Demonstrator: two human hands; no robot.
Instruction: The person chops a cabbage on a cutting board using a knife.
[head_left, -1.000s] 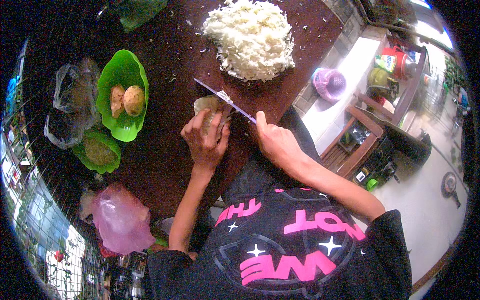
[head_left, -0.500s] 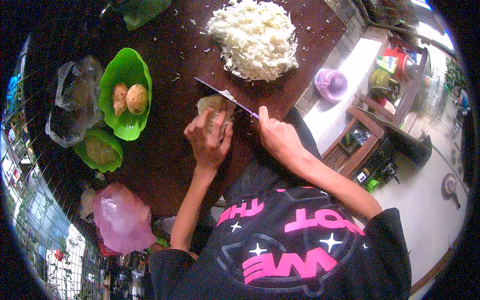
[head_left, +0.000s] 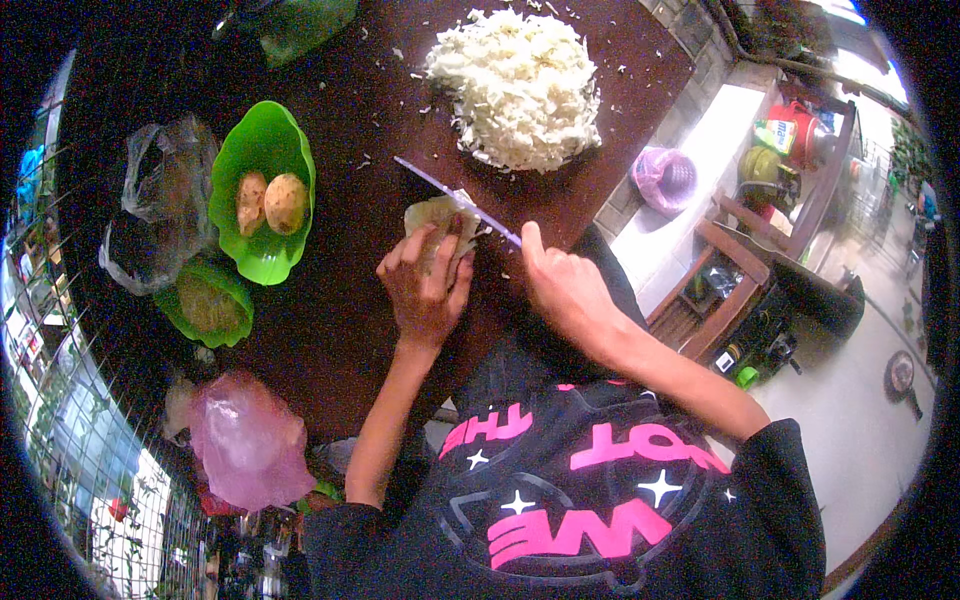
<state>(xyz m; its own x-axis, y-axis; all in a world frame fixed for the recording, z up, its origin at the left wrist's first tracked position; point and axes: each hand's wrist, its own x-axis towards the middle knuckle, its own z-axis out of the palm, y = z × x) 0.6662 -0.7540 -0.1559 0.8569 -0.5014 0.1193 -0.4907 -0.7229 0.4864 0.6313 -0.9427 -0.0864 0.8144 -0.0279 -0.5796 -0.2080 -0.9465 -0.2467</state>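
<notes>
My right hand (head_left: 570, 290) is closed round the handle of a knife (head_left: 440, 187) with a narrow purple blade. The blade points to the upper left and lies along the far edge of a pale cabbage piece (head_left: 425, 215). With bent fingers, my left hand (head_left: 428, 285) presses that piece down on the dark brown tabletop (head_left: 330, 370); the fingers partly cover it. Beyond the knife rises a large heap of white shredded cabbage (head_left: 515, 90), and loose shreds lie scattered around it.
Left of my hands stands a green scalloped bowl (head_left: 262, 130) holding two brownish, egg-shaped items (head_left: 287, 204). Near it are a smaller green bowl (head_left: 205, 305), a clear plastic bag (head_left: 165, 180) and a pink plastic bag (head_left: 248, 440). A purple basket (head_left: 665, 180) sits on a ledge to the right.
The whole view has shifted slightly. Both hands keep their grips, and the knife remains at the far edge of the cabbage piece with only a small change in position.
</notes>
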